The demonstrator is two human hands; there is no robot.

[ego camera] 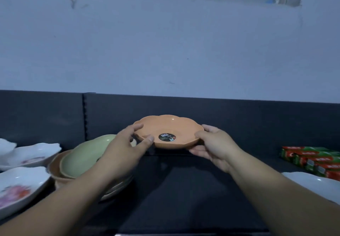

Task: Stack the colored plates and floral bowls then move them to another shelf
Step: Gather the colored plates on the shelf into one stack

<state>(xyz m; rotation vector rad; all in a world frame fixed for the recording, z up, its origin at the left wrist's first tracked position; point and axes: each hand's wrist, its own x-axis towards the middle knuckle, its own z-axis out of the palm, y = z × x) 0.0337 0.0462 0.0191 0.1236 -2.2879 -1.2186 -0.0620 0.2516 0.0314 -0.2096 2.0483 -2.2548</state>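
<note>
Floral bowl (16, 189) cropped at left.

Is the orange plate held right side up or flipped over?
Right side up. The orange plate shows its hollow and a round black sticker inside; the left hand and right hand grip opposite rims.

Two hands are shown: left hand (127, 143), right hand (215, 147). Three plates are counted: an orange held plate (171, 130), an orange stacked plate (55, 165), a green plate (82, 154). Four white bowls (35, 153) are seen. Red-and-green packets (312, 160) are piled, number unclear.
</note>
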